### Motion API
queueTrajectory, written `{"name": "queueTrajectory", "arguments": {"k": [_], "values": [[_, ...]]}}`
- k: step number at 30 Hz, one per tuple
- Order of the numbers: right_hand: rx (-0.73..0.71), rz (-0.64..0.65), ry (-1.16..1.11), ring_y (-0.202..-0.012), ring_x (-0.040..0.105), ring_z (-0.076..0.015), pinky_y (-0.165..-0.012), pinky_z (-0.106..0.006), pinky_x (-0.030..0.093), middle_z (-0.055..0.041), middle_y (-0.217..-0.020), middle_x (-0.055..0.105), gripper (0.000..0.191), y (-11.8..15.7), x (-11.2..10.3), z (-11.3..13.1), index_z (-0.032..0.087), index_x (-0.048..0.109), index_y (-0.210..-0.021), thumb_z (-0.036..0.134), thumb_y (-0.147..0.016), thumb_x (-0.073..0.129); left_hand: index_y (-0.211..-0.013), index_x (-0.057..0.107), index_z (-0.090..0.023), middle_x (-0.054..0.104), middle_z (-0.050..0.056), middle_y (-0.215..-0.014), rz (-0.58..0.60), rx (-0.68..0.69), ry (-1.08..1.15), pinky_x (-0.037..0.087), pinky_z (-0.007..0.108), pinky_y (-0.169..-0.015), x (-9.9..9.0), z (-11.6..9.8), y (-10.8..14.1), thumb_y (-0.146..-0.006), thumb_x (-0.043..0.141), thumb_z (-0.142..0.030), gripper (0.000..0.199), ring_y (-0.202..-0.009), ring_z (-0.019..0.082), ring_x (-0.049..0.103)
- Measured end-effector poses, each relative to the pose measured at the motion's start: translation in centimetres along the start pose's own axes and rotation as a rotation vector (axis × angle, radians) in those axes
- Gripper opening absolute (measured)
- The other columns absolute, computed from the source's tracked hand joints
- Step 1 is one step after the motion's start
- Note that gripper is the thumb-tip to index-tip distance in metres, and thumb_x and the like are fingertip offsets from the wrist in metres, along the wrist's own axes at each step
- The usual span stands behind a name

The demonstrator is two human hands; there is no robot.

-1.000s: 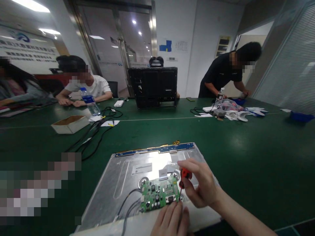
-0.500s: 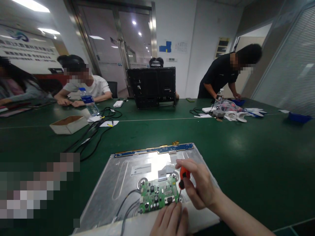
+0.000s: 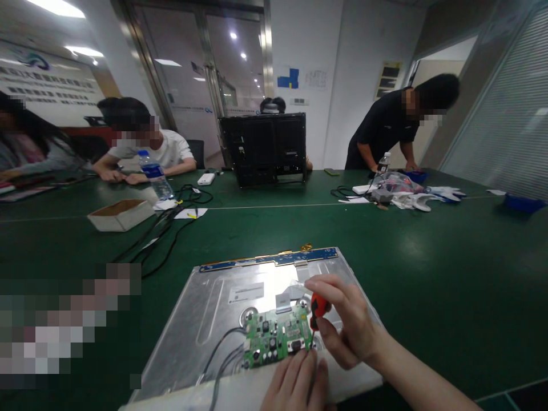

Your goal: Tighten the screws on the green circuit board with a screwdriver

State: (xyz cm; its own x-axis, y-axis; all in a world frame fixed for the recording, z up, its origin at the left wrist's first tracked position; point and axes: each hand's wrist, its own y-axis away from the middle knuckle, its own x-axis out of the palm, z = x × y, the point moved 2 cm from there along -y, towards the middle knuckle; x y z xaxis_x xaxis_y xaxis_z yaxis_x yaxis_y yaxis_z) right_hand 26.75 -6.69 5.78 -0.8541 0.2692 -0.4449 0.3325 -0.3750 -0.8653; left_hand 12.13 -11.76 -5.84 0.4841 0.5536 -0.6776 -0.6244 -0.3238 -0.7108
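A green circuit board point(image 3: 278, 335) lies on the metal back of a flat display panel point(image 3: 180, 337). My right hand point(image 3: 349, 325) is closed around the red and black handle of a small screwdriver point(image 3: 319, 305). Its thin shaft points down at the board's near right corner. By that tip, my left hand point(image 3: 295, 379) has its fingers bunched together at the board's near edge; whatever lies between them is hidden. Dark cables point(image 3: 222, 354) run out from the board's left side, and a flat ribbon cable point(image 3: 282, 302) leaves its far edge.
A blue circuit strip point(image 3: 269, 261) lines the panel's far edge. On the green table point(image 3: 428, 274) stand a shallow box point(image 3: 122, 216), a water bottle point(image 3: 156, 177), black cables point(image 3: 166, 228) and a dark monitor point(image 3: 265, 149). White gloves point(image 3: 413, 201) lie at right. Other people sit or stand around the table.
The screwdriver handle has tilted slightly more upright, and the right hand's fingers have shifted a little on it. My left hand stays at the board's near edge.
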Motion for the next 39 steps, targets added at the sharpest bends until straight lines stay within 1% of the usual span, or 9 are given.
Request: {"name": "queueTrajectory", "arguments": {"k": [2, 5, 11, 14, 19, 29, 32, 36, 39], "values": [[-0.003, 0.001, -0.008, -0.073, 0.062, -0.0164, -0.056, -0.027, 0.050, -0.0090, -0.093, 0.063, 0.049, 0.0, 0.0, 0.0, 0.013, 0.044, -0.129, 0.011, -0.080, 0.041, -0.106, 0.063, -0.013, 0.068, 0.011, -0.098, 0.012, 0.001, 0.012, 0.051, 0.034, -0.081, 0.0, 0.0, 0.0, -0.102, 0.030, -0.027, 0.036, -0.089, 0.022, 0.065], [-0.003, -0.037, 0.026, -0.064, 0.058, -0.0139, -0.052, -0.024, 0.047, -0.0047, -0.084, 0.061, 0.046, 0.0, 0.1, 0.0, 0.015, 0.046, -0.125, 0.008, -0.079, 0.046, -0.108, 0.062, -0.013, 0.067, 0.011, -0.100, 0.024, -0.009, 0.015, 0.051, 0.034, -0.081, -0.1, -0.1, 0.1, -0.101, 0.031, -0.025, 0.034, -0.090, 0.022, 0.065], [-0.009, -0.052, 0.098, -0.054, 0.052, -0.0131, -0.045, -0.024, 0.040, 0.0021, -0.069, 0.058, 0.032, 0.1, 0.4, -0.1, 0.020, 0.047, -0.118, 0.024, -0.088, 0.056, -0.108, 0.062, -0.013, 0.067, 0.011, -0.100, 0.033, -0.003, 0.008, 0.051, 0.035, -0.081, -0.3, -0.1, -0.1, -0.102, 0.029, -0.024, 0.035, -0.090, 0.022, 0.064], [-0.019, -0.021, 0.050, -0.057, 0.056, -0.0149, -0.047, -0.026, 0.043, -0.0008, -0.071, 0.059, 0.035, -0.1, 0.1, 0.0, 0.016, 0.046, -0.121, 0.026, -0.088, 0.050, -0.105, 0.063, -0.013, 0.068, 0.011, -0.100, 0.017, -0.029, 0.022, 0.051, 0.034, -0.080, -0.5, -0.1, -0.4, -0.102, 0.028, -0.023, 0.036, -0.091, 0.022, 0.064], [0.017, 0.010, 0.021, -0.070, 0.062, -0.0169, -0.057, -0.027, 0.050, -0.0050, -0.082, 0.064, 0.044, -0.3, -0.3, 0.3, 0.013, 0.045, -0.125, 0.013, -0.081, 0.041, -0.098, 0.064, -0.014, 0.069, 0.008, -0.094, -0.042, -0.073, 0.023, 0.050, 0.033, -0.078, -0.8, -0.3, -1.0, -0.103, 0.025, -0.023, 0.041, -0.087, 0.021, 0.065], [-0.054, -0.064, 0.148, -0.046, 0.046, -0.0121, -0.043, -0.025, 0.035, 0.0045, -0.060, 0.054, 0.026, 0.3, 0.2, 0.0, 0.020, 0.050, -0.111, 0.023, -0.087, 0.056, -0.100, 0.065, -0.014, 0.070, 0.008, -0.093, -0.017, -0.035, 0.006, 0.050, 0.033, -0.078, -0.9, 0.0, -0.9, -0.102, 0.026, -0.022, 0.040, -0.087, 0.021, 0.066], [-0.040, -0.039, 0.100, -0.053, 0.054, -0.0138, -0.047, -0.026, 0.041, 0.0007, -0.066, 0.058, 0.030, -0.1, -0.1, 0.2, 0.018, 0.052, -0.117, 0.027, -0.089, 0.051, -0.104, 0.064, -0.014, 0.069, 0.009, -0.096, 0.025, -0.013, 0.014, 0.051, 0.033, -0.079, -0.6, -0.1, -0.5, -0.102, 0.028, -0.024, 0.038, -0.090, 0.021, 0.065], [0.003, 0.007, -0.003, -0.072, 0.064, -0.0173, -0.057, -0.028, 0.050, -0.0066, -0.086, 0.065, 0.047, -0.4, -0.5, 0.4, 0.014, 0.048, -0.129, 0.017, -0.083, 0.041, -0.104, 0.064, -0.014, 0.068, 0.009, -0.099, 0.031, -0.038, 0.030, 0.050, 0.035, -0.081, -0.4, -0.2, -0.1, -0.102, 0.028, -0.025, 0.038, -0.092, 0.022, 0.064], [0.001, -0.009, 0.016, -0.070, 0.063, -0.0159, -0.055, -0.025, 0.049, -0.0062, -0.086, 0.065, 0.050, -0.3, -0.5, 0.3, 0.015, 0.049, -0.129, 0.011, -0.079, 0.043, -0.104, 0.063, -0.014, 0.068, 0.009, -0.098, 0.029, -0.035, 0.031, 0.050, 0.034, -0.081, -0.4, -0.2, -0.1, -0.101, 0.033, -0.027, 0.033, -0.090, 0.021, 0.064]]}}
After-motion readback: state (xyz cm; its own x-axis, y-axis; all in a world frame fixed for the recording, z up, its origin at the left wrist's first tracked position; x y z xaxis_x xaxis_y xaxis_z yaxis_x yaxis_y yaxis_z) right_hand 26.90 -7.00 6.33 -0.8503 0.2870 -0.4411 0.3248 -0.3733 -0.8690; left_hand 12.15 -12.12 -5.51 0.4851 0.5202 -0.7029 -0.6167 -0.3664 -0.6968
